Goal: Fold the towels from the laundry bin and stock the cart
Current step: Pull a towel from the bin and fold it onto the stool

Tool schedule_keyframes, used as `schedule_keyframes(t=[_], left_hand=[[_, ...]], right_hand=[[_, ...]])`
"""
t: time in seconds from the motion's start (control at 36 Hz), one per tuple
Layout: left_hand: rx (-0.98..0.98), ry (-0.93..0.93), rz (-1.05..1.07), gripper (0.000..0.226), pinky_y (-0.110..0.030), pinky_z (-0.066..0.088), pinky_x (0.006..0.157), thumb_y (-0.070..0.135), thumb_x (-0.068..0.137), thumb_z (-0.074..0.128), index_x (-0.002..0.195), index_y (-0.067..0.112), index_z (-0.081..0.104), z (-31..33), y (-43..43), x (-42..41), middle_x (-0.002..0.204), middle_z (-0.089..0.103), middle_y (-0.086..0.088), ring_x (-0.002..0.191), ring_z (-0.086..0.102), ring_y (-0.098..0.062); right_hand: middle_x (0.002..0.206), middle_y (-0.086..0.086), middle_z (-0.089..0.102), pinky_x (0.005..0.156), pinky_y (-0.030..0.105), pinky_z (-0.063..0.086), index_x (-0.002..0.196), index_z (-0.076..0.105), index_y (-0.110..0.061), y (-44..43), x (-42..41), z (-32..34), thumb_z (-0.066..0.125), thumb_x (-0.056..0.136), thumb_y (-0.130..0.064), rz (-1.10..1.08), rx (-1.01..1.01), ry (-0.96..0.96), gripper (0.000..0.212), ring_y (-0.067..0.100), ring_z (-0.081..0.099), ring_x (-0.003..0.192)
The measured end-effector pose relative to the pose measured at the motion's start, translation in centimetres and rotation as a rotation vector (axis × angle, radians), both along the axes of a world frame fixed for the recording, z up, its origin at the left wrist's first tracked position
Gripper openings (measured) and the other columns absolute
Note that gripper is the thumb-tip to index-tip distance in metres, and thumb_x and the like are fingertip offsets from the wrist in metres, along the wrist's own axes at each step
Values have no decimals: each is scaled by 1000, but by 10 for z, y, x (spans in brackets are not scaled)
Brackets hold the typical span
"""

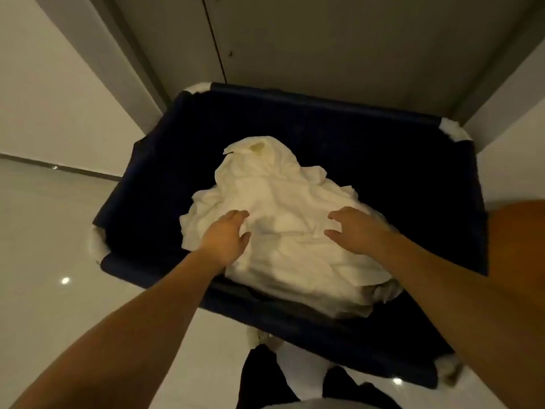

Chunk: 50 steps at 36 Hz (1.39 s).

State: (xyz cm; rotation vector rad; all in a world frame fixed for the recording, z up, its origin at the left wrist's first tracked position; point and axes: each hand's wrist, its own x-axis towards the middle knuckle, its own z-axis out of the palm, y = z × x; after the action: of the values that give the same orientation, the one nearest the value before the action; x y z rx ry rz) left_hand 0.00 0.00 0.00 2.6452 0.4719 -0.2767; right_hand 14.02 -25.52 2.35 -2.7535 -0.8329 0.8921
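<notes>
1. Two bare hands reach into one bin (324,113), which is dark blue cloth with four pale corners showing at its rim.
2. One crumpled heap of white towels (295,187) lies inside the bin, piled toward the near side. The folds run together, so the separate towels cannot be counted.
3. The left hand (225,236) rests on the left side of the heap, fingers nearly straight and close together, thumb apart. It has nothing clasped.
4. The right hand (355,228) rests on the right side of the heap, fingers loosely spread and thumb out, flat on the cloth rather than gripping it.
5. The two hands are apart, with a bare patch of towel between them.
6. The near edge of the heap spills onto the bin's near rim. Dark open room lies inside the bin on the far, left and right sides of the heap.
7. The far rim sits close against a grey panel (324,39), and a pale wall (44,84) stands on the left.
8. Glossy pale floor (44,231) spreads to the left of the bin and carries three small glints of light.
9. Dark trouser legs (259,376) show just near the bin's near edge.
</notes>
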Motion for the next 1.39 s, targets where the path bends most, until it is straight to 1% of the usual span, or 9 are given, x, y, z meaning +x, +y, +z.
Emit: schedule_keyframes(t=[0.22, 0.53, 0.61, 0.72, 0.83, 1.0, 1.11, 1.25, 1.39], left_hand=[[50, 5, -133, 52, -38, 38, 104, 19, 93, 56, 141, 9, 41, -52, 95, 72, 143, 43, -12, 126, 45, -32], [110, 74, -228, 74, -35, 12, 119, 10, 93, 52, 153, 9, 8, -143, 144, 148, 159, 11, -16, 144, 17, -32], [116, 90, -235, 82, -36, 13, 119, 8, 91, 55, 154, 12, 2, -155, 147, 162, 159, 12, -14, 144, 18, -31], [100, 130, -220, 72, -38, 33, 104, 10, 92, 55, 153, 14, 17, -165, 147, 173, 143, 41, -14, 127, 39, -32], [162, 122, -303, 45, -37, 36, 98, 21, 99, 47, 143, 14, 43, -166, 142, 173, 132, 51, -15, 119, 44, -33], [-164, 7, -281, 31, -34, 41, 95, 17, 100, 48, 119, -5, 59, -146, 114, 165, 115, 61, -25, 106, 58, -37], [-305, -53, -302, 27, -22, 42, 91, 15, 100, 49, 113, -4, 62, -106, 87, 158, 110, 67, -21, 100, 64, -31], [-371, -119, -301, 26, -15, 38, 80, 18, 100, 49, 107, -4, 62, -40, 46, 153, 101, 68, -19, 93, 64, -28], [-372, -172, -316, 28, -18, 39, 70, 27, 101, 47, 109, 4, 62, 30, 7, 154, 90, 66, -7, 84, 62, -22]], right_hand=[[147, 8, 36, 107, 34, 35, 146, 34, -17, 70, 12, -33, 44, 97, -46, -112, -46, 16, 58, 25, 40, 131], [141, 6, 42, 104, 30, 37, 143, 39, -18, 108, 12, -97, 47, 97, -44, -183, -38, 114, 54, 23, 45, 125], [143, 5, 40, 106, 31, 36, 144, 38, -19, 106, 15, -105, 45, 97, -44, -192, -62, 124, 54, 22, 43, 127], [146, 3, 38, 108, 30, 34, 144, 38, -20, 100, 18, -111, 45, 97, -45, -234, -75, 129, 54, 21, 42, 130], [144, 2, 41, 107, 29, 35, 142, 41, -20, 92, 19, -113, 47, 96, -46, -250, -86, 114, 53, 19, 43, 129], [142, 3, 43, 104, 26, 36, 142, 41, -19, 88, 22, -100, 47, 96, -45, -262, -74, 108, 53, 20, 45, 127], [144, 2, 41, 106, 22, 30, 144, 38, -19, 83, 18, -77, 45, 97, -44, -294, -51, 110, 54, 19, 41, 130], [140, 3, 46, 104, 24, 34, 142, 42, -18, 71, 8, -40, 50, 97, -41, -336, 56, 59, 52, 19, 46, 126], [137, -2, 51, 102, 28, 40, 138, 47, -22, 56, 5, 9, 55, 93, -43, -375, 203, -9, 50, 15, 51, 121]])
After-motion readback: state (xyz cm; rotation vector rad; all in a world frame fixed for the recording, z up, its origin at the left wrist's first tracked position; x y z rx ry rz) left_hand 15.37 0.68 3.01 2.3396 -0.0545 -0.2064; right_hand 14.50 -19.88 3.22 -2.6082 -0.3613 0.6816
